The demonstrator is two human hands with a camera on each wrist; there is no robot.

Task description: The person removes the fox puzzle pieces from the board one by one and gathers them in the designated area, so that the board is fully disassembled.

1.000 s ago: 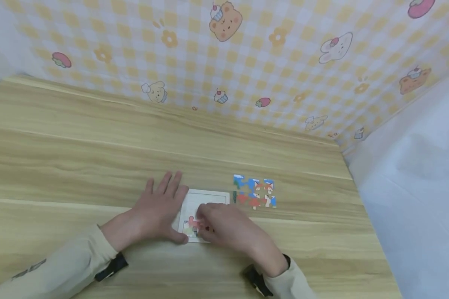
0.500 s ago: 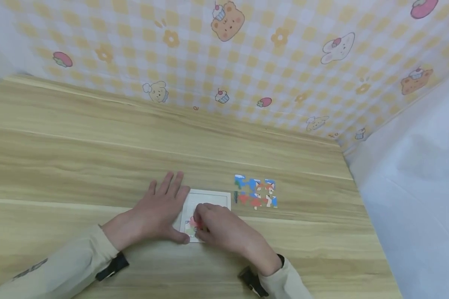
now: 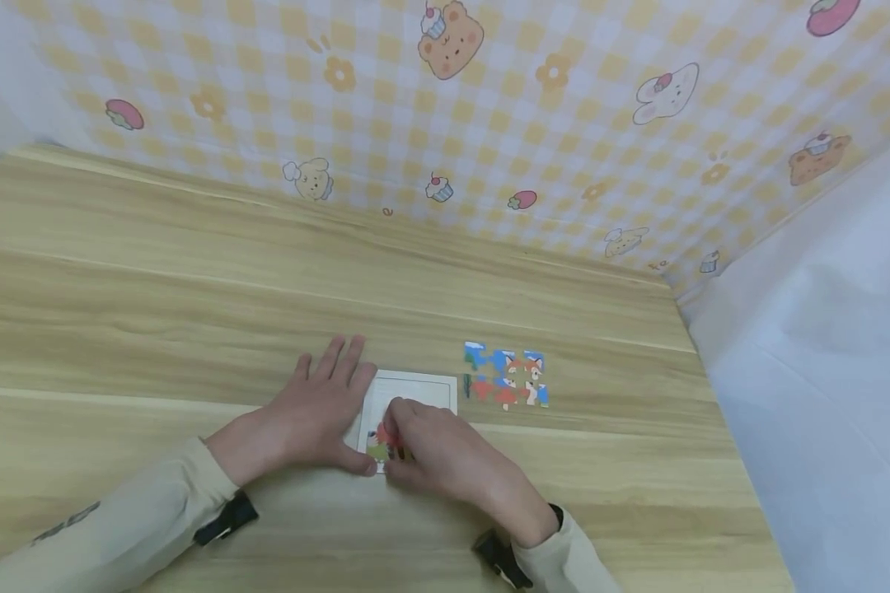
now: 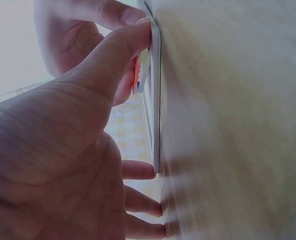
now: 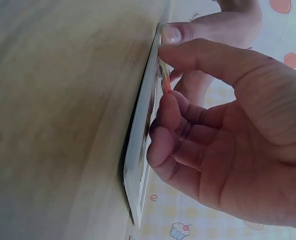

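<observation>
A white puzzle tray (image 3: 415, 385) lies on the table in front of me. My left hand (image 3: 319, 416) is spread flat along its left side, with the thumb on the near left corner. My right hand (image 3: 441, 445) pinches a puzzle piece (image 3: 378, 445) with red and green print in that same corner. Both wrist views show the puzzle piece (image 4: 141, 72) tilted up from the tray, its red edge (image 5: 167, 84) between the right thumb and fingers. The right hand hides the tray's near right part.
Several loose puzzle pieces (image 3: 506, 387) with a fox picture and blue sky lie just right of the tray. The wooden table (image 3: 193, 313) runs back to a yellow checked cloth (image 3: 378, 123), and a white sheet (image 3: 823, 371) hangs beyond its right edge.
My right hand has shifted slightly left over the tray. The piece in the near left corner now shows stronger colours and a tilt. My left hand keeps its place on the tray.
</observation>
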